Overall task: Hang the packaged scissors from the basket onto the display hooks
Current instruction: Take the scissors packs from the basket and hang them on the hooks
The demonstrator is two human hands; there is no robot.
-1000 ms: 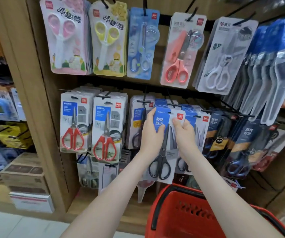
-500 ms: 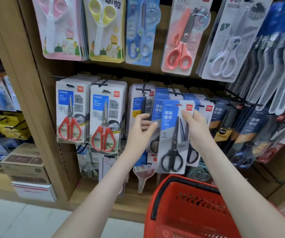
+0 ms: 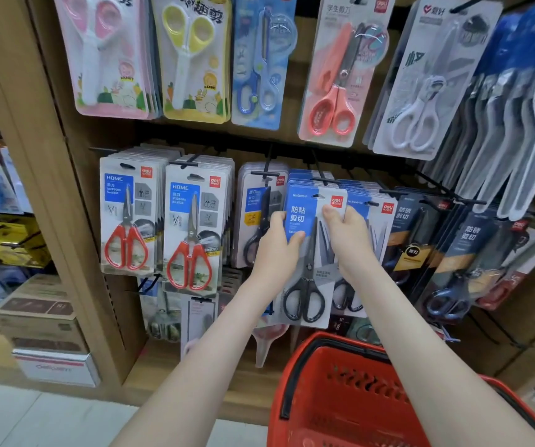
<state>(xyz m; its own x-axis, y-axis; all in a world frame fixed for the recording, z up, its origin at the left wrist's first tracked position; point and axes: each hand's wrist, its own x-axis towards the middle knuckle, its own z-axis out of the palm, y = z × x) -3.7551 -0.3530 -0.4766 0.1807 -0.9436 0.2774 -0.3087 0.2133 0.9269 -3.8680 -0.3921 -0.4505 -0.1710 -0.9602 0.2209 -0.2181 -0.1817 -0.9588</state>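
Hands both on one pack. Left hand [image 3: 276, 250] clamped on the left edge of the packaged scissors [image 3: 305, 217], thumb across the blue panel, fingers behind the card. Right hand [image 3: 350, 240] pinching the right edge near the top, thumb tip up beside the red logo. Pack held upright, black handles at the bottom, at the front of a stack of like packs in the lower row of the display. Hang slot in the card just below the tip of a black display hook [image 3: 322, 180]; threaded on or not, cannot tell. Lower right, red basket [image 3: 350, 421] with a black handle, under the right forearm. Left in the same row, two stacks of red-handled scissors [image 3: 126, 221] hanging side by side. Upper row, left to right: pink pack [image 3: 104, 56], yellow pack [image 3: 192, 59], blue pack [image 3: 259, 62], coral pack [image 3: 337, 79], white pack [image 3: 421, 98]. Far left, cardboard boxes [image 3: 37, 314] stacked beyond the wooden upright [image 3: 43, 175].
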